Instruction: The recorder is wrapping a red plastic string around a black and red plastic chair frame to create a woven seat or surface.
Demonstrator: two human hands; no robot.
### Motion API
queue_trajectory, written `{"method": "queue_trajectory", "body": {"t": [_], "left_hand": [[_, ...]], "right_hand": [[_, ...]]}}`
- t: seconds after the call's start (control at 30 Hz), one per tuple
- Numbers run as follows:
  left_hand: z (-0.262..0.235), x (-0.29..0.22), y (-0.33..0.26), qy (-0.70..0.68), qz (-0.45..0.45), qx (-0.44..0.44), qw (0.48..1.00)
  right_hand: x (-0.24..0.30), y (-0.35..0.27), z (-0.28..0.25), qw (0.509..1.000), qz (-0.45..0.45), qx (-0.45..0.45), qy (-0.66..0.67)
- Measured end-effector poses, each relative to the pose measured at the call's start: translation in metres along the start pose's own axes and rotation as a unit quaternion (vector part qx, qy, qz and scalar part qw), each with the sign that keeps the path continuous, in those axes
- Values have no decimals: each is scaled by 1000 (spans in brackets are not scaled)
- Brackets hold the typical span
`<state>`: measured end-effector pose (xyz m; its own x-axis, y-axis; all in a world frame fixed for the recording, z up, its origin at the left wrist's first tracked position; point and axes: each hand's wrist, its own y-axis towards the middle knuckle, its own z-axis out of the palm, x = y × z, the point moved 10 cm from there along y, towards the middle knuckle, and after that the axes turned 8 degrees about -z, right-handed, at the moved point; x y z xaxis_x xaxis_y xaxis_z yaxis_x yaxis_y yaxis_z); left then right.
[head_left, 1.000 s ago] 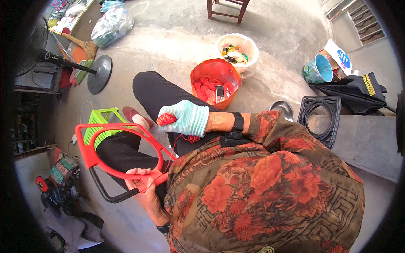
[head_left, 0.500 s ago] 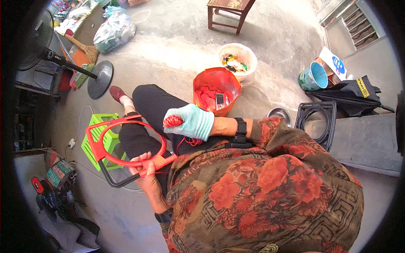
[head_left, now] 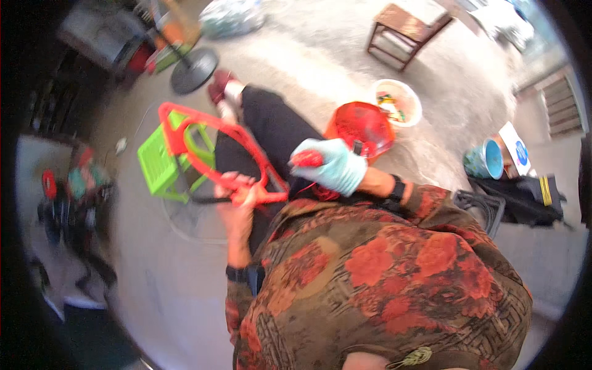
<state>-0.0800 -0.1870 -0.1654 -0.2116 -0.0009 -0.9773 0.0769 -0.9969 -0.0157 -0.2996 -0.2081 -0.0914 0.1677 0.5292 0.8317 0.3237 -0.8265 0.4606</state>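
Two occupied grips

Beyond the left hand (head_left: 237, 206) stands a green stool (head_left: 154, 161); just past the right hand (head_left: 333, 166) sits a red container (head_left: 338, 122), seemingly within easy reach. The bare left grasps a red frame (head_left: 237, 132) by its near end, probably for steadiness. The right clenches a red bundle (head_left: 306, 159), its pale glove (head_left: 345, 169) likely preventing chafing.

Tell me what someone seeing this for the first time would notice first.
Probably the bright red frame in the left hand, overlapping a lime-green stool in the view. Next, near the middle, the pale-blue gloved right hand grips a red bundle. The red-flowered shirt fills much of the lower picture.
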Motion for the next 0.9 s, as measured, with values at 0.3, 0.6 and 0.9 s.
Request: {"method": "queue_trajectory", "body": {"t": [0.3,0.6,0.9], "left_hand": [[-12,21,10,12,-97,-35,995],[-32,-12,-10,-4,-80,-64,995],[26,-86,-25,-57,-106,33,992]], "right_hand": [[-42,-9,24,957,238,42,158],[-60,14,33,907,298,112,275],[98,76,68,933,-284,179,-131]]}}
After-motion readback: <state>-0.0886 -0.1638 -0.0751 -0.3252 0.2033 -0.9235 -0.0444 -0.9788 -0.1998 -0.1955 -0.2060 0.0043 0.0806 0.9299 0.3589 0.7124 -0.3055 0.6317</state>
